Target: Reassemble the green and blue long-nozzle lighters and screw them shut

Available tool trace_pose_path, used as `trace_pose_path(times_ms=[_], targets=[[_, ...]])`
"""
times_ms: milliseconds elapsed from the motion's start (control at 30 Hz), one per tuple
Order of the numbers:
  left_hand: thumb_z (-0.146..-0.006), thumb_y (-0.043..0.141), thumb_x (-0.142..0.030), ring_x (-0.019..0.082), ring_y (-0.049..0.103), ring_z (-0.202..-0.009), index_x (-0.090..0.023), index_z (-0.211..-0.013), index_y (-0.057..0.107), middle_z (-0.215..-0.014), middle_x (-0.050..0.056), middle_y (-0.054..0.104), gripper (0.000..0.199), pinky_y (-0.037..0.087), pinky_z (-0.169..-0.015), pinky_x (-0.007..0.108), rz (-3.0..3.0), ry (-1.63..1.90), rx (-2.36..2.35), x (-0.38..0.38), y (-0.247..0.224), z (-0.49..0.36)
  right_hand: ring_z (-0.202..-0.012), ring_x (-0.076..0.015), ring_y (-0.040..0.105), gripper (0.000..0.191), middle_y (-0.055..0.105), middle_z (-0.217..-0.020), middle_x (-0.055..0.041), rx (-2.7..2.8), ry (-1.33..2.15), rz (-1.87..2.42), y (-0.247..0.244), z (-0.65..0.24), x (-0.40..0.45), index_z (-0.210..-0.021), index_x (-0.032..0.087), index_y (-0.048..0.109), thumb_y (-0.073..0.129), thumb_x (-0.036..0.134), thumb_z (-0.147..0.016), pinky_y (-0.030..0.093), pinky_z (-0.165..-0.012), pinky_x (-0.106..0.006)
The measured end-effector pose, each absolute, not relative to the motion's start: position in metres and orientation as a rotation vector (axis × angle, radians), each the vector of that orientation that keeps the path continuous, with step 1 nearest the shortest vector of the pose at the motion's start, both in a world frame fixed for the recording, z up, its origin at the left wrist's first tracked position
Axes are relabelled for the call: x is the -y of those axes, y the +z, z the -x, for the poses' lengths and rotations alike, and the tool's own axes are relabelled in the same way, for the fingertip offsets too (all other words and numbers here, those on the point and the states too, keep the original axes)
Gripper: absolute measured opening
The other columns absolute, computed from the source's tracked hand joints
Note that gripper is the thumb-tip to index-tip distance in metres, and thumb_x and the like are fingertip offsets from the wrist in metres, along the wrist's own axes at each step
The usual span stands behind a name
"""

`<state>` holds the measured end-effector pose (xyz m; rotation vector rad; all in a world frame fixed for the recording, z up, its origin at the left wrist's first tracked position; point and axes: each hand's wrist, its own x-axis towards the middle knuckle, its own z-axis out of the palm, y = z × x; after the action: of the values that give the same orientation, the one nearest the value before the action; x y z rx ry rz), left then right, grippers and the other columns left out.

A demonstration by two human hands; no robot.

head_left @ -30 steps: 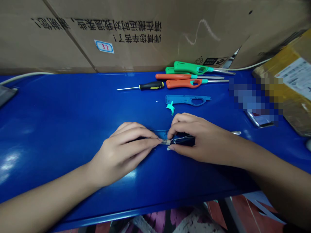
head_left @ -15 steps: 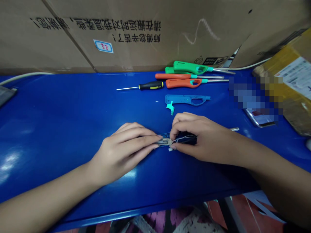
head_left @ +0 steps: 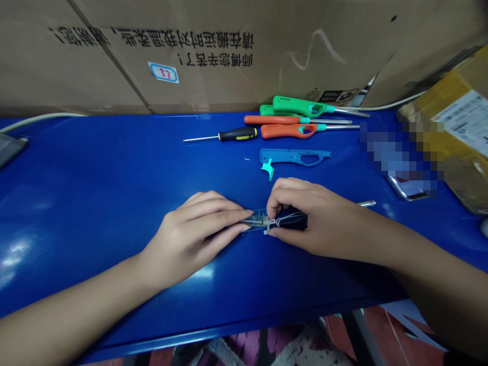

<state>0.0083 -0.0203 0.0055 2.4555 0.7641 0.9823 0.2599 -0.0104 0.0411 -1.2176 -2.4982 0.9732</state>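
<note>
An opened blue stick lighter lies on the table before me, its clear fuel tank (head_left: 256,220) showing between my hands. My left hand (head_left: 202,229) is closed, thumb and fingers pressed on the tank's left end. My right hand (head_left: 316,213) curls over the other side, fingertips pinching the lighter at the tank's right end. Thin pale wires (head_left: 285,219) loop over a dark part under the right palm. A metal tube tip (head_left: 368,203) sticks out beyond that hand. Most of the lower shell is hidden by my fingers.
Behind my hands lie a loose blue shell half (head_left: 284,156), a turquoise trigger (head_left: 269,169) and a screwdriver (head_left: 238,134). Orange lighters (head_left: 282,131) and green lighters (head_left: 295,105) lie along a cardboard box (head_left: 213,86). A phone (head_left: 407,188) and taped carton (head_left: 450,142) stand right.
Both hands stay at the lighter with only slight shifts. The small fitting at the tank's right end sits a little differently, and the white piece below it has moved slightly up and left.
</note>
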Motion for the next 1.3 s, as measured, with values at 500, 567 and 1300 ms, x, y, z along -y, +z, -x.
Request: trace_pose_path(times_ms=[500,567,1300], targets=[[-0.087,0.075,-0.011,0.016,0.068,-0.090,-0.012,-0.113,0.072,-0.100,0.007,0.076,0.026,0.054,-0.083,0.032,-2.441,0.993,-0.774,0.0189,0.0043,-0.0075,-0.097,-0.0176,0.056,0.012,0.061,-0.102,0.0006,2.513,0.918,1.242,0.0428,-0.2603,0.0111,-0.093,0.024,0.059,0.069,0.024,-0.087,0.041,-0.087,-0.034],[-0.087,0.075,-0.011,0.016,0.068,-0.090,-0.012,-0.113,0.072,-0.099,0.007,0.076,0.026,0.054,-0.083,0.032,-2.438,0.990,-0.774,0.0187,0.0042,-0.0075,-0.100,-0.0182,0.056,0.017,0.062,-0.104,0.0006,2.490,0.906,1.261,0.0440,-0.2601,0.0114,-0.096,0.024,0.058,0.071,0.027,-0.085,0.041,-0.088,-0.034],[-0.089,0.075,-0.016,0.017,0.067,-0.089,-0.021,-0.111,0.073,-0.100,0.003,0.078,0.023,0.053,-0.085,0.035,-2.423,0.892,-0.793,0.0172,0.0038,-0.0078,-0.102,-0.0214,0.055,0.014,0.062,-0.106,-0.0037,2.657,0.751,1.102,0.0363,-0.2521,0.0161,-0.106,0.021,0.062,0.060,0.024,-0.093,0.036,-0.090,-0.038]])
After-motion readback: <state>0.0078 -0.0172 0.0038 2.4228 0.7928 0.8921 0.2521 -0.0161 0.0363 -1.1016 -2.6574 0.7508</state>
